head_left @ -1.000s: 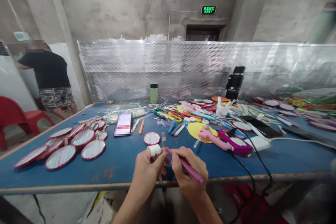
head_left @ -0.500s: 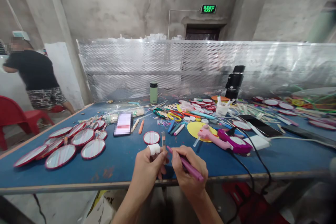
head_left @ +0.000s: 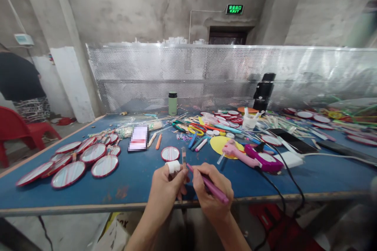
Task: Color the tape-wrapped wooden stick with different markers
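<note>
My left hand (head_left: 166, 186) is closed on a thin flat stick (head_left: 183, 156), which stands upright with pinkish-brown colour on its lower part. White wrapping (head_left: 173, 166) goes round a finger of that hand. In my right hand (head_left: 213, 184), a purple marker (head_left: 216, 190) is gripped like a pen, its tip close to the stick; whether they touch I cannot tell. Just beyond my left hand lies a small round disc (head_left: 170, 153) with a red rim and a pale face. More red-rimmed discs (head_left: 68, 174) are heaped at the left of the blue table (head_left: 132, 192).
A phone (head_left: 138, 138) and an orange marker (head_left: 159, 141) lie beyond my left hand. Right of my hands are a pink glue gun (head_left: 235, 151), a yellow disc (head_left: 216, 145) and cables (head_left: 277, 190). A green bottle (head_left: 172, 104) stands before the perforated metal screen (head_left: 141, 74).
Both hands, the stick and the marker look almost unmoved. The person in the black shirt at the far left has shifted further left, partly out of view.
</note>
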Motion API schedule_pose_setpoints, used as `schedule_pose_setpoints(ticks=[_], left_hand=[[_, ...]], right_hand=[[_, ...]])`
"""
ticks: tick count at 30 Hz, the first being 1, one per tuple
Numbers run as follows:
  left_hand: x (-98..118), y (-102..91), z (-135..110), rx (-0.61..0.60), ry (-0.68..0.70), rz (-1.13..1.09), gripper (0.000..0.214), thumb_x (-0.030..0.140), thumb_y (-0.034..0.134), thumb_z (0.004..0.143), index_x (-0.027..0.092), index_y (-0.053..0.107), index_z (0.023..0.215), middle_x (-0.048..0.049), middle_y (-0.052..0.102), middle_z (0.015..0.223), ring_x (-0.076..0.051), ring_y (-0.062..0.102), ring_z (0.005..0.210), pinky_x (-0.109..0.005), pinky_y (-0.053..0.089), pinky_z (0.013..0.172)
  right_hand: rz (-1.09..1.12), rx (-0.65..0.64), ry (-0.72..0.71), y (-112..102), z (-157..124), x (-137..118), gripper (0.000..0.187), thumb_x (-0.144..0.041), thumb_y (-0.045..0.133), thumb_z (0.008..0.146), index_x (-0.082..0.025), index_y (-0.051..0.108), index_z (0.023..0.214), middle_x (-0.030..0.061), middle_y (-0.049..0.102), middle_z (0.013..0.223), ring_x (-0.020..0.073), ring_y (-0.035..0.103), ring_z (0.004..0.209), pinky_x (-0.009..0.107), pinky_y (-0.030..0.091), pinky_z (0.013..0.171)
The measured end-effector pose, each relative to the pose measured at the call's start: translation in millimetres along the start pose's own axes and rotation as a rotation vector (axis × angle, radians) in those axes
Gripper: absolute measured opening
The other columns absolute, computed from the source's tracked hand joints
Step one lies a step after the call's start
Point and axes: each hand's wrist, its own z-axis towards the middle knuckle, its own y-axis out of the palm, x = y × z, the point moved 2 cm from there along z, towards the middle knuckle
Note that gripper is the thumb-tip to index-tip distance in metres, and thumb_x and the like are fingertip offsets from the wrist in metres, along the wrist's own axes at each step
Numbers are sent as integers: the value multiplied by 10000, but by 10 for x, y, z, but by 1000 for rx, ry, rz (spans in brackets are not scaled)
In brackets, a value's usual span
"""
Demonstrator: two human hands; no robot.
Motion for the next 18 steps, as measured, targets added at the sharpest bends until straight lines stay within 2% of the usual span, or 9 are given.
schedule_pose_setpoints(ticks=[6,18], left_hand=[[-25,-8,-7,2,-9,8,282,390,649,806,123,623,718,26,553,464,-66,437,348,-159,335,359],[-11,-3,1,6,-6,-2,286,392,652,799,122,616,711,29,546,465,-69,437,351,-162,335,354]], right_hand=[[-7,0,3,0,4,-7,97,-112,568,849,-191,615,819,-19,648,670,84,609,559,188,464,582],[26,-1,9,8,-3,2,101,-98,566,844,-183,616,819,-17,642,670,78,611,570,176,469,582]])
